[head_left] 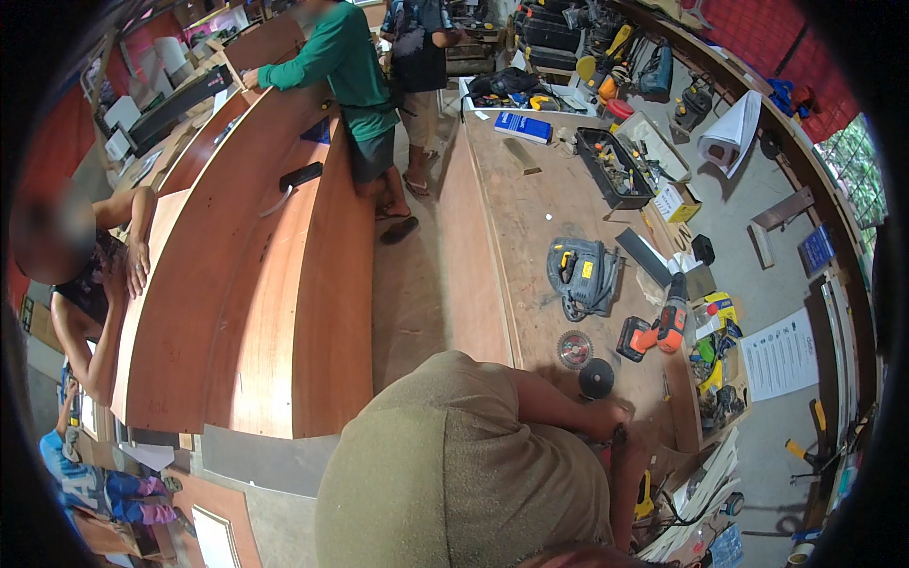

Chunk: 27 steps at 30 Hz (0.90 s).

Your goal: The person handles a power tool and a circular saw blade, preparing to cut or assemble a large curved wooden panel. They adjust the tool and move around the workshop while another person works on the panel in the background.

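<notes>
Hands [611, 421] meet at workbench [530, 218] edge, grip unclear; black disc [597, 379], drill [655, 329] close by.

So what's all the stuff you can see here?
workbench: one, brown wood, centre right
jigsaw: one, grey and yellow, on the bench
drill: one, orange and black, right of the jigsaw
saw blade: one, grey toothed, near the hands
disc: one, black, beside the saw blade
tool tray: one, black, far end of the bench
curved counter: one, reddish wood, left
people: several, standing around the counter
hands: both together at the bench edge, fingers around something small and dark
</notes>
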Tool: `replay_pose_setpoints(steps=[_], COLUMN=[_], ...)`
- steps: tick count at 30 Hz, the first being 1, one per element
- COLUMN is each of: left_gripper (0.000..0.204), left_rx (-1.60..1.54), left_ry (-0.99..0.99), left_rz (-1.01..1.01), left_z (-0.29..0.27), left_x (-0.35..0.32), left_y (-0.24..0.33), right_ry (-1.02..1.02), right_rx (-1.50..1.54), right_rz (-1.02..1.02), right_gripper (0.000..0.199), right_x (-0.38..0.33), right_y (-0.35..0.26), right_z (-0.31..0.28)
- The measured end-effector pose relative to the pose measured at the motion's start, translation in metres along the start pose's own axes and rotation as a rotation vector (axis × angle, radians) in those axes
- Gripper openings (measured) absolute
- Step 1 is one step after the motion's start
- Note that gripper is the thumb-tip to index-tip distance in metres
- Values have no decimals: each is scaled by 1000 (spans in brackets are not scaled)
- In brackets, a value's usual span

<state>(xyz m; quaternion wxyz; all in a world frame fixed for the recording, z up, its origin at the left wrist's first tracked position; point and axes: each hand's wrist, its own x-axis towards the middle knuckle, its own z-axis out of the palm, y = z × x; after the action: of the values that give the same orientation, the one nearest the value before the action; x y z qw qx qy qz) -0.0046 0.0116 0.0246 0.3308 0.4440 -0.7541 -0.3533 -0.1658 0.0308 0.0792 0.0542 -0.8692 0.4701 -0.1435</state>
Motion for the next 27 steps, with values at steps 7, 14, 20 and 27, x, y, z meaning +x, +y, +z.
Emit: replay_pose_setpoints(steps=[7, 14, 20, 27], left_gripper=[22, 65, 106, 94], left_rx=[55, 13, 98, 79], left_ry=[-36, -15, -247, -236], left_rz=[20, -40, -181, -224], left_z=[-22, -4, -69, -40], left_x=[-6, -24, -83, -83], left_y=[22, -7, 18, -22], right_ry=[-82, 10, 77, 30], right_rx=[-5, -57, -24, 94], right_rz=[116, 237, 261, 323], right_gripper=[24, 32, 33, 39], right_x=[-1, -23, -40, -34], right_y=[-6, 18, 33, 44], right_z=[-2, 39, 65, 80])
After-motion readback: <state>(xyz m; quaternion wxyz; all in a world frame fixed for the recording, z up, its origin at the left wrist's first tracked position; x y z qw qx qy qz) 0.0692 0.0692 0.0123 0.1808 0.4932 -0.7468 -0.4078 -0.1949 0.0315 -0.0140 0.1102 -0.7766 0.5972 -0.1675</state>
